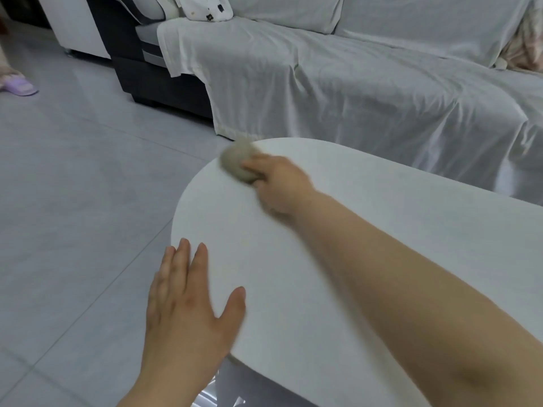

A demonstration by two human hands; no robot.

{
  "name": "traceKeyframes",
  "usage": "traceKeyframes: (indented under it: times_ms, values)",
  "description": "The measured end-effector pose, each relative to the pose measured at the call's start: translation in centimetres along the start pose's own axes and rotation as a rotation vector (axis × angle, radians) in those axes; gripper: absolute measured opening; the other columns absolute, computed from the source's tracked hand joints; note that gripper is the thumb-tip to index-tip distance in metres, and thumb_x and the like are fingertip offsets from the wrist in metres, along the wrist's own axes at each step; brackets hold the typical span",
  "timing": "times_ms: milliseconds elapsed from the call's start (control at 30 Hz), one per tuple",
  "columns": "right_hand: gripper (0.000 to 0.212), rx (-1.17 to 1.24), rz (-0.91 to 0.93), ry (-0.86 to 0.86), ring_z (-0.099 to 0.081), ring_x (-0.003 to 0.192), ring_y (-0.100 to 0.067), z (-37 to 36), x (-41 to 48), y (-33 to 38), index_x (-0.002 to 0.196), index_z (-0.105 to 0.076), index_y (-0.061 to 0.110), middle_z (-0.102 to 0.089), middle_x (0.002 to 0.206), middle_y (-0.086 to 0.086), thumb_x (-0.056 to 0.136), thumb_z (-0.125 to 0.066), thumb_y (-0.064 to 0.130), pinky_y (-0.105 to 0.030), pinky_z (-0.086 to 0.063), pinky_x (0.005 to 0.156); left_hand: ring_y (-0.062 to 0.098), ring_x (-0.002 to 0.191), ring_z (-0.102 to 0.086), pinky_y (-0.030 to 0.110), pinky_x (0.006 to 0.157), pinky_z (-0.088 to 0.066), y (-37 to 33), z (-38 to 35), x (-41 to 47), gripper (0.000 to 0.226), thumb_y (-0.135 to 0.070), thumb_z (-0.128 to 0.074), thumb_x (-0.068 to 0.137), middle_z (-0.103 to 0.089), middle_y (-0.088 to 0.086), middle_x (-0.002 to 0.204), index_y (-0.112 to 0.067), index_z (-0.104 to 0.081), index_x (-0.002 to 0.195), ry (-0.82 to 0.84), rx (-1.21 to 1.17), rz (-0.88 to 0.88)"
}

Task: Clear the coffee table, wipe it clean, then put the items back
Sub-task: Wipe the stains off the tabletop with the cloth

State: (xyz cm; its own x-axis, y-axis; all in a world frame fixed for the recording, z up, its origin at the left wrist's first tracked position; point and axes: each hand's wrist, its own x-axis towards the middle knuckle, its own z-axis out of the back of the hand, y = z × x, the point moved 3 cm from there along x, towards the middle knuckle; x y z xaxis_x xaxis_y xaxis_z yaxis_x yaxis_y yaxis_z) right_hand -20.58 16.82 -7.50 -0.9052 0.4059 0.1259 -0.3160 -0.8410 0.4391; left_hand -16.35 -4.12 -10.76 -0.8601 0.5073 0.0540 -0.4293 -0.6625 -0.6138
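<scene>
While the right hand [277, 186] grips a balled beige cloth [235, 161] on the table [396, 230], the left hand [185, 312] lies flat.

One head-worn view looks forward and down, close over the rounded end of the bench [338, 274]. A sofa [352, 83] lies beyond, the floor [73, 177] at left.

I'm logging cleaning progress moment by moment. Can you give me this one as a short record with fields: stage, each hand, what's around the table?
stage: wiping the coffee table
right hand: grips a balled grey-beige cloth at the table's far rounded end
left hand: open, fingers straight, thumb over the table's near edge
behind: sofa draped in a pale sheet
floor: grey tiles; purple slipper at far left
</scene>
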Motion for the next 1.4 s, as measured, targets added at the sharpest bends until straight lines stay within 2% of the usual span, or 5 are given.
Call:
traceKeyframes:
  times_ms: [167, 533, 900, 1200, 1400]
  values:
    - [0.046, 0.055, 0.100, 0.056, -0.033, 0.135, -0.022, -0.2, -0.7, 0.1, 0.130, -0.048, 0.024, -0.036, 0.148, 0.000, 0.087, -0.044, 0.008, -0.030, -0.021, 0.111, 0.010, 0.142, 0.008, 0.030, 0.114, 0.000, -0.4, 0.1, -0.1, 0.086, -0.054, -0.033, 0.065, -0.003, -0.001, 0.156, -0.020, -0.017, 0.142, 0.011, 0.001, 0.006]
    - [0.051, -0.124, -0.821, -0.295, -0.033, 0.132, -0.037, 11.4, -12.6, -19.0, 0.135, -0.039, 0.026, -0.034, 0.148, -0.009, 0.087, -0.040, 0.010, -0.055, -0.028, 0.109, 0.008, 0.141, 0.009, 0.033, 0.115, -0.001, 0.2, -0.3, 0.1, 0.072, -0.040, -0.050, 0.082, -0.003, -0.002, 0.156, -0.020, -0.016, 0.142, 0.012, -0.039, -0.008]
    - [0.051, 0.000, 0.014, 0.019, -0.026, 0.136, -0.026, 1.5, -18.6, 2.2, 0.135, -0.040, 0.028, -0.027, 0.153, 0.001, 0.087, -0.045, 0.012, -0.031, -0.020, 0.112, 0.011, 0.142, 0.006, 0.032, 0.115, -0.001, 0.0, 0.1, 0.0, 0.052, -0.025, -0.035, 0.093, -0.007, 0.002, 0.156, -0.015, -0.020, 0.142, 0.020, -0.192, -0.012]
    - [0.047, -0.089, -0.571, -0.200, -0.024, 0.137, -0.021, 7.0, -25.4, -4.6, 0.136, -0.037, 0.029, -0.024, 0.153, 0.004, 0.091, -0.041, 0.014, -0.029, -0.023, 0.109, 0.012, 0.143, 0.007, 0.034, 0.115, -0.001, 0.1, 0.0, 0.0, 0.051, -0.031, -0.030, 0.094, -0.004, 0.002, 0.157, -0.017, -0.019, 0.142, 0.052, -0.142, -0.027]
    - [0.055, -0.006, -0.154, -0.053, -0.035, 0.132, -0.033, 1.9, -25.4, 3.7, 0.131, -0.047, 0.021, -0.036, 0.148, -0.008, 0.078, -0.045, 0.008, -0.037, -0.032, 0.108, 0.021, 0.143, 0.001, 0.038, 0.115, -0.001, -0.5, 0.2, -0.2, 0.047, -0.029, -0.032, 0.094, -0.011, 0.008, 0.156, -0.017, -0.029, 0.139, 0.027, -0.040, -0.032]
